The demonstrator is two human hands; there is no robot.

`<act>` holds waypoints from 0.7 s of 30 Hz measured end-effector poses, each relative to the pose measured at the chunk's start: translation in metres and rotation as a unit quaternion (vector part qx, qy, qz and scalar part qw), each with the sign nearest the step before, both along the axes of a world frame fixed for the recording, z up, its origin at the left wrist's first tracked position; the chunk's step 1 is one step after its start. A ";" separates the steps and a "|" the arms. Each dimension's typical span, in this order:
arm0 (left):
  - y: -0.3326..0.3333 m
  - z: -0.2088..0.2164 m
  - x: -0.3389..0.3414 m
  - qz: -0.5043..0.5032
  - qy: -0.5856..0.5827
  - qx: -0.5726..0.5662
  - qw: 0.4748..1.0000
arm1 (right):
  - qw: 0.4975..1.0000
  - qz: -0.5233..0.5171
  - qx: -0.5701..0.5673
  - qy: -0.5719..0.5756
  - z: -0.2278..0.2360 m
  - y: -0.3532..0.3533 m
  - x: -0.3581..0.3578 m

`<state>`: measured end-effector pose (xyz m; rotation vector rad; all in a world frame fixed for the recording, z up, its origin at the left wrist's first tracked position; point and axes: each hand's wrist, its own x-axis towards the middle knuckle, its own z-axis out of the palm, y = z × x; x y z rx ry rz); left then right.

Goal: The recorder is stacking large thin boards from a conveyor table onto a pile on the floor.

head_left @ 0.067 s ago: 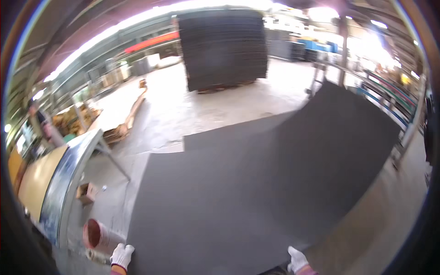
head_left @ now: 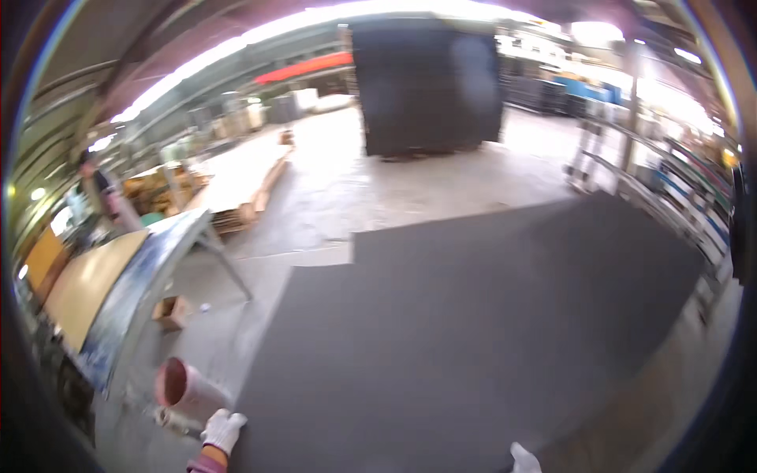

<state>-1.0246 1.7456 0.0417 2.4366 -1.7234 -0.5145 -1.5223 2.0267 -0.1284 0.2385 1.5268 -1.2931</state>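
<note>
A large, thin dark grey sheet [head_left: 441,339] spreads out in front of me, and its far right part lies lower than a moment ago. My left hand [head_left: 223,431], in a white knit glove, is closed on the sheet's left edge near the bottom of the view. At the near edge, farther right, my gloved right hand [head_left: 523,459] grips the sheet; the lower frame edge cuts it off, and the fingers beneath the sheet are hidden. Another dark sheet's edge, or a step in the outline, shows at the far left side.
A pink-red bucket [head_left: 189,392] stands left of my left hand. Beyond it are a small cardboard box [head_left: 170,314] and a table with a blue-white top [head_left: 134,311]. Ahead rises a tall dark stack [head_left: 430,87]. Metal rails [head_left: 631,173] run at right; a person [head_left: 106,193] stands far left.
The sheet's far right corner has dropped and flattened. The surroundings have shifted rightward in the view, and my right hand has slid lower, partly out of frame.
</note>
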 end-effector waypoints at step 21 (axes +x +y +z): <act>-0.136 -0.213 -0.228 -0.039 0.322 0.127 0.938 | 0.973 -0.157 0.102 0.132 -0.174 -0.172 -0.242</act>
